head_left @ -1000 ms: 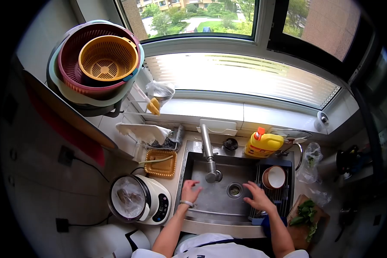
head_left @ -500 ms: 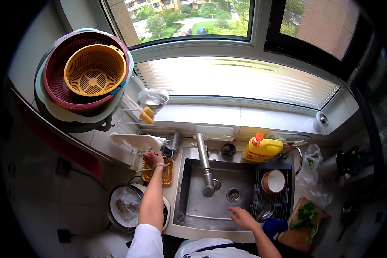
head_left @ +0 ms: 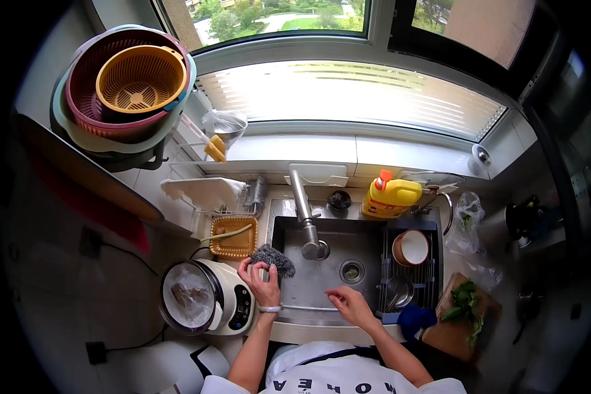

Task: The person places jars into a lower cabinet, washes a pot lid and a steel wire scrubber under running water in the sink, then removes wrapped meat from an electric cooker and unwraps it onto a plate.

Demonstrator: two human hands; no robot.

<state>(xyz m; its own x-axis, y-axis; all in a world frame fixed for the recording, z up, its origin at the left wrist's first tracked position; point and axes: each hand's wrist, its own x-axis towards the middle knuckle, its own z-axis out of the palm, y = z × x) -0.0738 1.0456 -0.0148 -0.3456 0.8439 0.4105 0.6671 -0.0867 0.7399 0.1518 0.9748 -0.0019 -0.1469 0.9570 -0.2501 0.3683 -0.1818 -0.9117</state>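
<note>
The left hand (head_left: 261, 284) gripped a shaggy grey scouring pad (head_left: 280, 261) jutting just ahead of the grip, probably light, squashy and best bunched mid-body, while the empty right hand (head_left: 351, 304) hovered nearby, loosely uncurled.

we see a scrubber (head_left: 274, 261) at the left edge of the sink (head_left: 322, 282), a cooker (head_left: 233, 282) left of that, a bowl (head_left: 414, 247) on the rack (head_left: 428, 279) at right, a bottle (head_left: 392, 197) beyond the far edge.

Daylight enters through wide white-striped lower window pane (head_left: 351, 95); clear upper glass pane (head_left: 276, 23) shows green trees (head_left: 233, 23). White tiled sill (head_left: 308, 146) runs beneath. Shadowed grey wall (head_left: 56, 282) at left.
</note>
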